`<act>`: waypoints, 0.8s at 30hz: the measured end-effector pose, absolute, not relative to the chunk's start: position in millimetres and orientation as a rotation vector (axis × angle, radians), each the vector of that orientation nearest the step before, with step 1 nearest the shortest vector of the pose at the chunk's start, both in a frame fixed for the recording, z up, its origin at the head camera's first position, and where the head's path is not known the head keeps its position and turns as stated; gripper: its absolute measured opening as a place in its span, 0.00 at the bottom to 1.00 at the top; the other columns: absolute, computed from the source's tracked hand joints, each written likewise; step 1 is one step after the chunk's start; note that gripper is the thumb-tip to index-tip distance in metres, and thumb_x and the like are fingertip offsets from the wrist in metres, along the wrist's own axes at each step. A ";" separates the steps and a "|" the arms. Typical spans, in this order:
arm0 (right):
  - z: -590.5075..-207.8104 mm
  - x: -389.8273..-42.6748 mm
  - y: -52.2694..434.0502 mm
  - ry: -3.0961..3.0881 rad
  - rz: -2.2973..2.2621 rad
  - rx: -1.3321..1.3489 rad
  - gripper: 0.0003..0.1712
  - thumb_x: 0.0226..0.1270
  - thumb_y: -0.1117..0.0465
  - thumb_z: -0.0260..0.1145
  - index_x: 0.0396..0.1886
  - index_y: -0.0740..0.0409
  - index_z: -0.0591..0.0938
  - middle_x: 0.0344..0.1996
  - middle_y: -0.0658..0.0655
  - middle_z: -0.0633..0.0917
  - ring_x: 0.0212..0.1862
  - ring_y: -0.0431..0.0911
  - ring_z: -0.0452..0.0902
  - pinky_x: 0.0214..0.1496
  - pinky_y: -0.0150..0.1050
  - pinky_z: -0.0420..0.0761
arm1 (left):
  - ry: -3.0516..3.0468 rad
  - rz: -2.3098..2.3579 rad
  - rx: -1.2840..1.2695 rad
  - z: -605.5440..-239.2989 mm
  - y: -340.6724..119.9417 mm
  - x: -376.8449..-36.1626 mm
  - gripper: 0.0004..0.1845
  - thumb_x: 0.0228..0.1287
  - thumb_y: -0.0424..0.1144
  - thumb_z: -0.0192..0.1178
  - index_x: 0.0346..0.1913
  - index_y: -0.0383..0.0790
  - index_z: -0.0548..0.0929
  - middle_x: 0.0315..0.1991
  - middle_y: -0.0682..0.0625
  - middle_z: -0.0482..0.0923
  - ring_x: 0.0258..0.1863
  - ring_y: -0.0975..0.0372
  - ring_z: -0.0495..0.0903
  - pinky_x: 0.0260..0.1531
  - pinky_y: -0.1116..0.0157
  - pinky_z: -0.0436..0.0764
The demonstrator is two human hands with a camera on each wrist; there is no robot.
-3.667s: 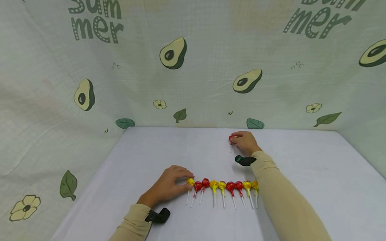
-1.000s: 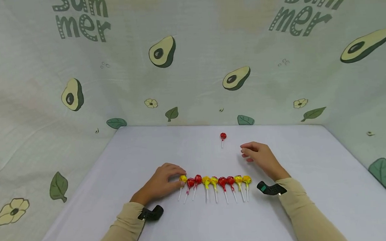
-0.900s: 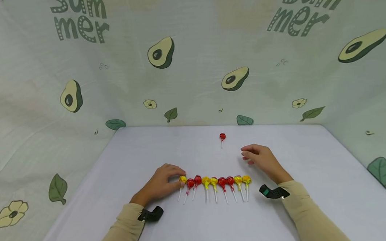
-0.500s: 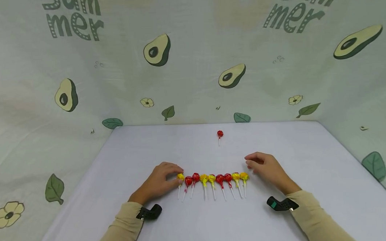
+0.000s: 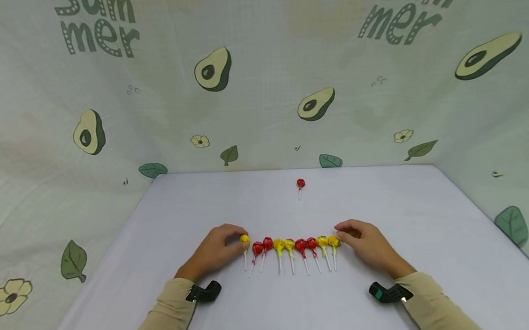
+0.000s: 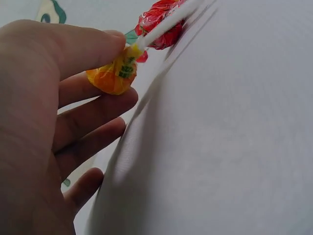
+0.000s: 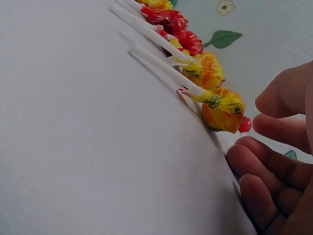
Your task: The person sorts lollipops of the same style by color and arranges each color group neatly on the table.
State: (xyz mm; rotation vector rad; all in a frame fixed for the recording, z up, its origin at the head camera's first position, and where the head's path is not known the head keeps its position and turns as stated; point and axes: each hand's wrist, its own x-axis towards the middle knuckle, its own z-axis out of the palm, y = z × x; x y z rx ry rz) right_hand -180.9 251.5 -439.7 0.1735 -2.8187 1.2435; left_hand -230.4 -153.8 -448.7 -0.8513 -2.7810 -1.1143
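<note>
Yellow and red lollipops lie in a row across the white table. At the row's left end my left hand [image 5: 215, 250] pinches a yellow lollipop [image 6: 113, 76] by its wrapped head, between thumb and fingers. Beside it lies a red lollipop [image 5: 257, 247], its white stick pointing toward me. My right hand [image 5: 369, 241] is at the row's other end, thumb and fingers apart and loosely bent, holding nothing. Its fingertips are close to the head of the last yellow lollipop [image 7: 224, 111]. A single red lollipop [image 5: 301, 183] lies farther back, away from both hands.
The white table [image 5: 272, 309] reaches back to a hanging cloth [image 5: 260, 75] printed with avocados, leaves and flowers. More cloth hangs at both sides. Black bands with small devices sit on both wrists.
My right hand has let go of the red lollipop at the back and come down to the row's right end. My left hand keeps its lollipop, now slightly farther from its neighbour.
</note>
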 end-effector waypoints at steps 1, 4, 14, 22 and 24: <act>-440.0 -180.3 250.6 -2.816 1.239 0.171 0.13 0.72 0.55 0.66 0.51 0.54 0.85 0.44 0.49 0.86 0.43 0.46 0.78 0.46 0.43 0.77 | -2.781 -1.134 -0.833 -448.0 -153.5 -229.8 0.15 0.65 0.44 0.68 0.53 0.47 0.86 0.52 0.58 0.82 0.58 0.58 0.77 0.60 0.50 0.73; -441.5 -178.0 249.6 -2.822 1.221 0.178 0.13 0.72 0.55 0.65 0.51 0.53 0.85 0.46 0.49 0.85 0.45 0.46 0.78 0.50 0.47 0.76 | -2.792 -1.223 -0.761 -446.0 -151.9 -228.6 0.16 0.66 0.45 0.68 0.55 0.47 0.86 0.52 0.59 0.82 0.58 0.58 0.77 0.61 0.50 0.72; -443.4 -173.9 251.0 -2.831 1.197 0.204 0.15 0.73 0.52 0.65 0.54 0.51 0.84 0.48 0.48 0.84 0.46 0.44 0.77 0.50 0.44 0.78 | -2.761 -1.436 -0.622 -439.1 -148.2 -229.8 0.18 0.68 0.48 0.66 0.59 0.49 0.84 0.49 0.63 0.82 0.55 0.61 0.78 0.60 0.51 0.74; -443.6 -174.4 251.0 -2.807 1.230 0.279 0.20 0.70 0.54 0.68 0.58 0.56 0.82 0.44 0.49 0.83 0.42 0.42 0.77 0.44 0.35 0.78 | -2.762 -1.459 -0.594 -436.7 -136.4 -232.5 0.20 0.68 0.52 0.65 0.58 0.49 0.84 0.47 0.62 0.83 0.55 0.58 0.79 0.55 0.50 0.77; -444.8 -175.2 251.2 -2.795 1.240 0.295 0.22 0.70 0.54 0.68 0.59 0.58 0.80 0.43 0.49 0.83 0.42 0.42 0.78 0.44 0.34 0.79 | -2.777 -1.456 -0.587 -433.4 -130.5 -235.0 0.21 0.67 0.54 0.65 0.59 0.49 0.84 0.48 0.62 0.83 0.56 0.57 0.78 0.56 0.50 0.76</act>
